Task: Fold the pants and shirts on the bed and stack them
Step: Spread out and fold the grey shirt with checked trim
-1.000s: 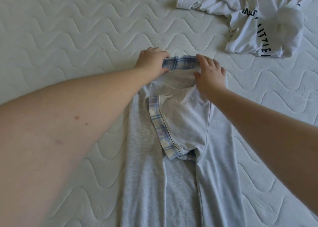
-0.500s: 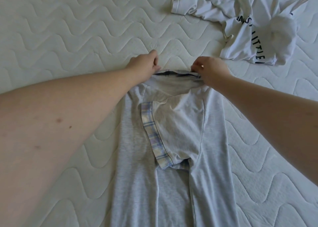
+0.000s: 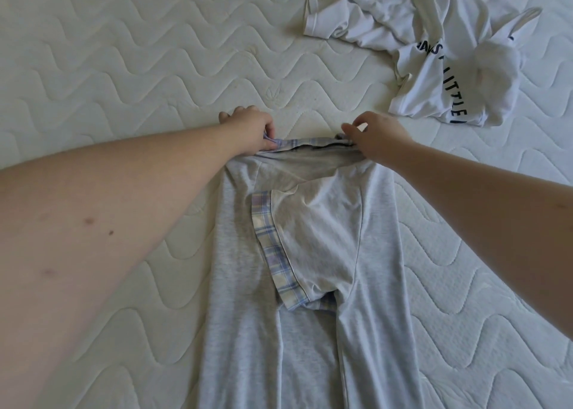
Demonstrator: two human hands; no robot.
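Note:
A light grey shirt (image 3: 313,300) with plaid-trimmed sleeves lies lengthwise on the bed, both sides folded inward, one plaid cuff (image 3: 274,253) crossing its middle. My left hand (image 3: 251,132) pinches the left end of the plaid collar at the shirt's far edge. My right hand (image 3: 375,138) pinches the collar's right end, fingers curled on the fabric. A crumpled white shirt (image 3: 434,52) with dark lettering lies at the far right, apart from both hands.
The quilted white mattress (image 3: 124,67) fills the whole view. The grey shirt runs out of the frame at the bottom. Bare mattress lies to the left and beyond the collar.
Both hands have shifted outward along the collar, from resting near its middle to pinching its two ends. The collar now lies stretched flatter. The view has drifted slightly.

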